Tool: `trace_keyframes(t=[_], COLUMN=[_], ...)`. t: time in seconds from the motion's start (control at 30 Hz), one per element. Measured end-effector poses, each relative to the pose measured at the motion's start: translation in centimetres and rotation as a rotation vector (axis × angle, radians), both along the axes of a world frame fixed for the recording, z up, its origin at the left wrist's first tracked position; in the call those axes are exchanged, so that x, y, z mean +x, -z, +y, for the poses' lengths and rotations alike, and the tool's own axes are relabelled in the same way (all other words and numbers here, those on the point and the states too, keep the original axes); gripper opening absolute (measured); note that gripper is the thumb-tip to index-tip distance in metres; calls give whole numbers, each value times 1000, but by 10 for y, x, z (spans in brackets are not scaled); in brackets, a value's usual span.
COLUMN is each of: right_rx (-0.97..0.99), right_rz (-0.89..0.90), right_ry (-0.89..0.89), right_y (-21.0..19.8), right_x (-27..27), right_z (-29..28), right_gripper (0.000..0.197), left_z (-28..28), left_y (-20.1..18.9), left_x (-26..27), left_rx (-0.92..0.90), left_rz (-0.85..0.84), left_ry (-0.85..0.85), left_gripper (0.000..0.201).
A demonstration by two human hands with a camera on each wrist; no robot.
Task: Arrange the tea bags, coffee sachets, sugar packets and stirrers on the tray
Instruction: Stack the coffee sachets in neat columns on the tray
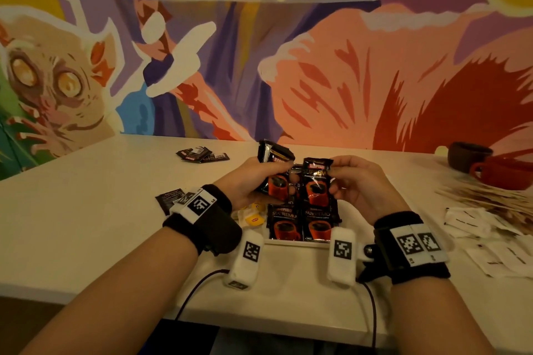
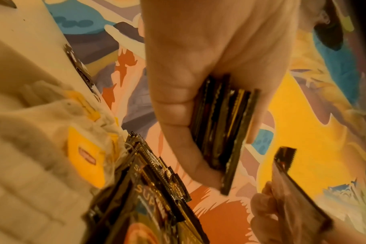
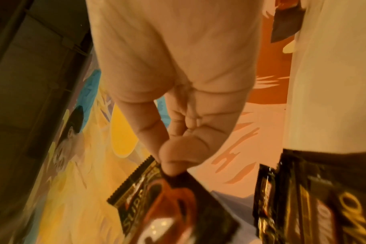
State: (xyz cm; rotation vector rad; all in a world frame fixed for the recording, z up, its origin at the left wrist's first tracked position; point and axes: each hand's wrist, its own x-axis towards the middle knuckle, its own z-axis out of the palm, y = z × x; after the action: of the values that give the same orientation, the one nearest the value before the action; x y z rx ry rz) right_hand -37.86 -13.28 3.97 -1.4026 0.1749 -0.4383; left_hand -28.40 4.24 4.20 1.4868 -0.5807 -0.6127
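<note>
My left hand grips a stack of black coffee sachets, seen edge-on in the left wrist view as a stack of sachets. My right hand pinches a single coffee sachet by its top edge; in the right wrist view thumb and finger hold that sachet. Both hands hover over a white tray where two coffee sachets lie side by side. Yellow-tagged tea bags lie at the tray's left, also seen as tea bags.
More dark sachets lie far left on the table and one sachet by my left wrist. Wooden stirrers and white sugar packets spread at the right. A brown cup and a red cup stand far right.
</note>
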Motion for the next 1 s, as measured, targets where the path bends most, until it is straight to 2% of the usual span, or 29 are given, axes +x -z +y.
trace_keyframes(t=[0.07,0.2,0.4,0.47,0.53,0.63,0.77,0.83,0.93,1.0], right_rx=[36,-32,-256,-309,-351,-403,-440,-430,-406,-441], right_rz=[-3,84,324,370,406,446,435,415,430,539], right_ry=[21,9,-62,-95,-94,-70,-40,34,170,171], right_y=[0,0,7,11,13,16,19,20,21,24], right_x=[-3,-9,-11,-9,-6,-2,1,1,0,1], right_z=[-7,-20,-31,-31,-31,-32,-34,-36,-42,-44], right_gripper=[16,14,17,17,16,14,14,16,33,47], left_z=[-2,-10,-19,-21,-23,-25,-24,-21,-15,-10], left_y=[0,-1,-7,-8,-8,-7,-9,-11,-12,-13], left_x=[-3,-9,-11,-12,-12,-7,-4,-3,4,3], left_rx=[109,341,543,563,550,452,283,255,382,557], left_rz=[12,-28,-146,-171,-177,-185,-158,-172,-222,-251], left_ry=[66,263,286,256,222,152,20,-88,-278,-269], left_gripper=[20,31,34,30,35,42,35,26,20,18])
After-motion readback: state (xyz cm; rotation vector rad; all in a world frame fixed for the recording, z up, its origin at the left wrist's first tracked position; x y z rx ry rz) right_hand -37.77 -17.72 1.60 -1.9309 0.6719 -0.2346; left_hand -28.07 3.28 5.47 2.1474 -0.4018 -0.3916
